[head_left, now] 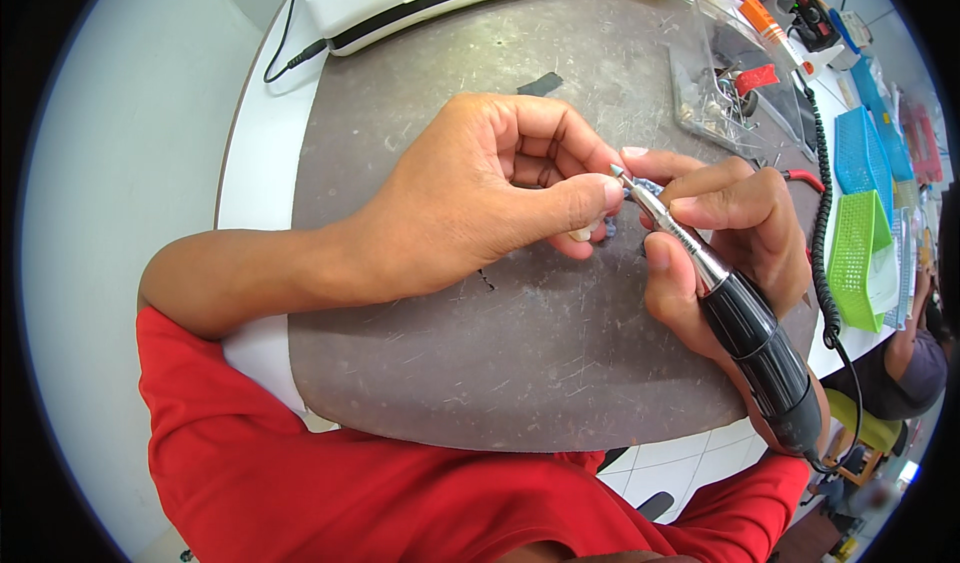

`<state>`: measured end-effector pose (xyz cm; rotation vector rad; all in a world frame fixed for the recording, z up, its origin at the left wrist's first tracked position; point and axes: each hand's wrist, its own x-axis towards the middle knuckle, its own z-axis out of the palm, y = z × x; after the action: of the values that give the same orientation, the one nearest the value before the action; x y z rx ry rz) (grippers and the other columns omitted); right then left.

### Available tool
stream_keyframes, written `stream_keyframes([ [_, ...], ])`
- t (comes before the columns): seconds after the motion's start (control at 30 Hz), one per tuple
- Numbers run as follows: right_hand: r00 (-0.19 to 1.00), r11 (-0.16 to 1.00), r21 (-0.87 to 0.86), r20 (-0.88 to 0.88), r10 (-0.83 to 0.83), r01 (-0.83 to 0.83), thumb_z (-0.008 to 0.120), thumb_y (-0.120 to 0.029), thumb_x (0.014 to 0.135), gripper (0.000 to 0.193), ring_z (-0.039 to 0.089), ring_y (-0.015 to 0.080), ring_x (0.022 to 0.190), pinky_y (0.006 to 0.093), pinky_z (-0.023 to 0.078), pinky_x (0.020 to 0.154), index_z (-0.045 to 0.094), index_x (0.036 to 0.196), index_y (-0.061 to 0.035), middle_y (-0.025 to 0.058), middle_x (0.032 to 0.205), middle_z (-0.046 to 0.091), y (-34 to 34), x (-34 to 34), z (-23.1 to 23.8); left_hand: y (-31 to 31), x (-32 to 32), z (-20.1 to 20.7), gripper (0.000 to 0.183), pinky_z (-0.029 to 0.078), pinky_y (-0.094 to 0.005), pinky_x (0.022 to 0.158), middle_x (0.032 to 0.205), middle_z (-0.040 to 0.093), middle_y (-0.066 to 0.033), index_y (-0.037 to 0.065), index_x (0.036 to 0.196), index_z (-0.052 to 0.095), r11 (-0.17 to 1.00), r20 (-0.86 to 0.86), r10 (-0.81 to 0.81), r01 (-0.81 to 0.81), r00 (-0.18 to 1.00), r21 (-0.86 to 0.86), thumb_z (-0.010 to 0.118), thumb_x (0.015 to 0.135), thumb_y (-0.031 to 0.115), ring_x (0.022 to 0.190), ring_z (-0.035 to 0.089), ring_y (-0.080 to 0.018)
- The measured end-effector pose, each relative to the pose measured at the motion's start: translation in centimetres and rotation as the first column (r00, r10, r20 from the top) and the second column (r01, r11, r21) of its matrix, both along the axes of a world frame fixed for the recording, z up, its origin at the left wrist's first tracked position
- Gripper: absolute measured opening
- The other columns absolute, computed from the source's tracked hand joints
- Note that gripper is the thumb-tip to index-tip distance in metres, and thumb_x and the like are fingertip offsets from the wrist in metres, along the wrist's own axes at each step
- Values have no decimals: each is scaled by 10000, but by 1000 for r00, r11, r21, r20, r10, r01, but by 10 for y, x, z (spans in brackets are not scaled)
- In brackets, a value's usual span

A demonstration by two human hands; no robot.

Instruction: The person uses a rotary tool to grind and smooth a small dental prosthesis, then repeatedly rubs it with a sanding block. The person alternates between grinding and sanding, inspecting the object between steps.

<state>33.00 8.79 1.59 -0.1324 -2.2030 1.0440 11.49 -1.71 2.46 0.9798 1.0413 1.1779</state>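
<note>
My right hand is closed around a rotary handpiece with a black grip and a silver front end. Its small pale pointed bit reaches up to the thumb and fingertips of my left hand. Those left fingers pinch a small blue-grey piece, mostly hidden behind my thumb and the tool; its exact shape cannot be made out. Both hands meet just above a scratched grey-brown work mat.
A white and black machine with a plugged cable stands at the back left. Toward the right back lies a clear tray of small metal parts. A coiled black cord, blue basket and green basket line the right side; another person is beyond.
</note>
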Motion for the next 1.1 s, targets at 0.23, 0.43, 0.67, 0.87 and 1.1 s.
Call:
stream_keyframes([
  [0.23, 1000, 1000, 3, 9, 0, 0, 727, -37, 921, 256, 702, 352, 1170, 373, 536, 952, 523, 1074, -30, 154, 1000, 670, -1, -1, 1, 0, 0, 0, 182, 623, -257, 774, 1079, 717, -118, -28, 1124, 647, 1000, 6, 0, 0, 1000, 9, 690, 1011, 108, 952, 707, -124],
  [0.43, 1000, 1000, -13, 13, -23, 23, 716, -29, 924, 255, 704, 362, 1170, 369, 534, 948, 514, 1080, -31, 161, 1005, 669, -3, 1, 1, 0, -1, 1, 191, 623, -261, 778, 1088, 714, -113, -31, 1129, 644, 1000, 6, -13, 13, 1000, -6, 693, 1011, 111, 971, 703, -126],
  [0.67, 1000, 1000, 16, 8, -20, 20, 717, -22, 919, 257, 709, 362, 1156, 380, 534, 957, 518, 1081, -28, 158, 994, 668, -1, -1, 1, -1, -1, 1, 187, 624, -262, 781, 1089, 713, -113, -28, 1131, 644, 1000, 21, -14, 14, 1000, -8, 691, 1012, 108, 978, 707, -131],
  [0.87, 1000, 1000, 13, -3, -4, 4, 723, -23, 914, 258, 714, 357, 1142, 388, 535, 963, 525, 1080, -23, 159, 991, 669, -1, -1, 1, 0, -2, 0, 183, 624, -262, 780, 1088, 713, -116, -27, 1131, 644, 1000, 14, -15, 15, 1000, -8, 691, 1013, 105, 976, 711, -135],
  [1.1, 999, 1000, 3, 16, -30, 30, 723, -34, 917, 259, 712, 355, 1145, 380, 532, 961, 520, 1079, -22, 155, 986, 665, -2, -1, 2, 1, -2, 1, 182, 624, -263, 778, 1092, 714, -119, -27, 1129, 645, 1000, 14, -17, 18, 1000, -12, 691, 1013, 106, 971, 711, -134],
])
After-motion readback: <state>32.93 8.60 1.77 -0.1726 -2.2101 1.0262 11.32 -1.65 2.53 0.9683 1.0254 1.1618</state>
